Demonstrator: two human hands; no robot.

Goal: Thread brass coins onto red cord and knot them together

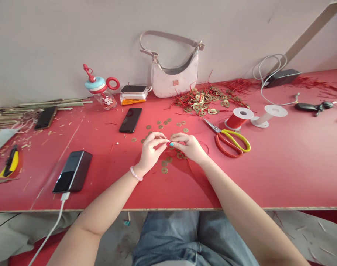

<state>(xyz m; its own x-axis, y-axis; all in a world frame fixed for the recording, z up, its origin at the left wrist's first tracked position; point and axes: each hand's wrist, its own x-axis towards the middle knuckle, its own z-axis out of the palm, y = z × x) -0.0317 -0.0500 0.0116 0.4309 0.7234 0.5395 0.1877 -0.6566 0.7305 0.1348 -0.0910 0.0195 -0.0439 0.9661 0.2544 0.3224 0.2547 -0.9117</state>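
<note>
My left hand [152,149] and my right hand [188,145] meet fingertip to fingertip just above the red tabletop. Both are closed in a pinch on a thin red string [191,168], whose loose end trails below and loops right of my right hand. The exact spot between the fingertips is too small to make out. Round brass-coloured coins with holes [164,170] lie under and in front of my hands. More loose coins [158,122] are scattered just beyond them.
Scissors [226,138], a red string spool [239,119] and a white spool [265,116] stand to the right. Behind are a coin-and-string pile [201,100], a handbag [175,75], a phone [130,120] and a cup [104,98]. A power bank [72,171] and a box cutter [10,162] lie left.
</note>
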